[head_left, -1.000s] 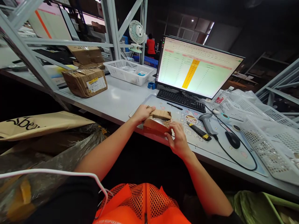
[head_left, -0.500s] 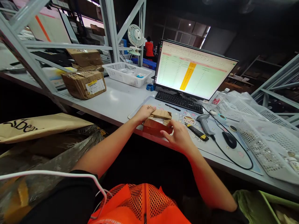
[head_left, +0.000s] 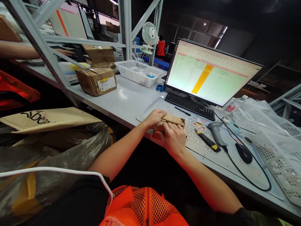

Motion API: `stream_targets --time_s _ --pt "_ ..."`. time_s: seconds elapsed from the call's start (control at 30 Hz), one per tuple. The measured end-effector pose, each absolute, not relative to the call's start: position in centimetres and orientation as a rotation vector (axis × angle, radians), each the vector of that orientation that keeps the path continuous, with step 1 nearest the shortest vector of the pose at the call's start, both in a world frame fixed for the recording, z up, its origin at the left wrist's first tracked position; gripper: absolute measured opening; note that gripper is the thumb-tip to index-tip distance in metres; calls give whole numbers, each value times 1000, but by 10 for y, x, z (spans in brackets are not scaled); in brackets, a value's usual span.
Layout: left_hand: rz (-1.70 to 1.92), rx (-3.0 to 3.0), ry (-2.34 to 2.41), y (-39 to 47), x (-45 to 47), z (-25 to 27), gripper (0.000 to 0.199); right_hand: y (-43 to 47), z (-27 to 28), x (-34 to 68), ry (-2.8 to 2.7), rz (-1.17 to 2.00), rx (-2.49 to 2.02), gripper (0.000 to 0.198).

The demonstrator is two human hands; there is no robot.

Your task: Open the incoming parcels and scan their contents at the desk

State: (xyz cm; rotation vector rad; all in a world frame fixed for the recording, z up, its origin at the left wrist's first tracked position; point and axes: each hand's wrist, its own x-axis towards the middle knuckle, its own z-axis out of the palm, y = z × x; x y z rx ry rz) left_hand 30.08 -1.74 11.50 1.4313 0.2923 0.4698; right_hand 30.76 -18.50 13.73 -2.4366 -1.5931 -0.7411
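White desk runs across the view, with a grey metal shelving frame rising at its left-hand stretch. On the floor side, left: a sack wrapped in clear plastic, a kraft paper mailer with black lettering lying over it. Monitor on, spreadsheet displayed, one column filled orange. Printed desk mat in front of it. Another person's forearm reaches in at upper left, beyond the frame.

White perforated basket near the desk's far edge, small packets inside; taped cardboard carton nearer, with a yellow-and-white label on its side. Desk fan behind the basket. Black keyboard directly below the monitor.

Small cardboard box at the desk's near edge, on the mat, between the two hands. Left hand grips its left end, thumb and fingers close together on the cardboard. Right hand lies across the near side and top, back of hand toward the camera, fingers bent onto the box; cannot tell whether it grips or only presses, as the fingertips are hidden.

Right of the box, lying on the mat: grey barcode scanner with cable, black-and-yellow utility knife, black mouse. Black pen beside the keyboard's near edge
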Motion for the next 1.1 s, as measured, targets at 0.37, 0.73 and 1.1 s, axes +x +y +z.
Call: stream_targets --time_s 0.37,0.73,1.1 --pt "471 1490 409 -16 315 109 31 -188 113 306 -1548 -1197 -2036 35" --pt "582 1691 474 -21 319 113 38 -194 90 286 -1386 -1165 -1960 26" --pt "850 2179 311 -22 244 119 41 -220 168 394 -1675 -268 -2098 24"
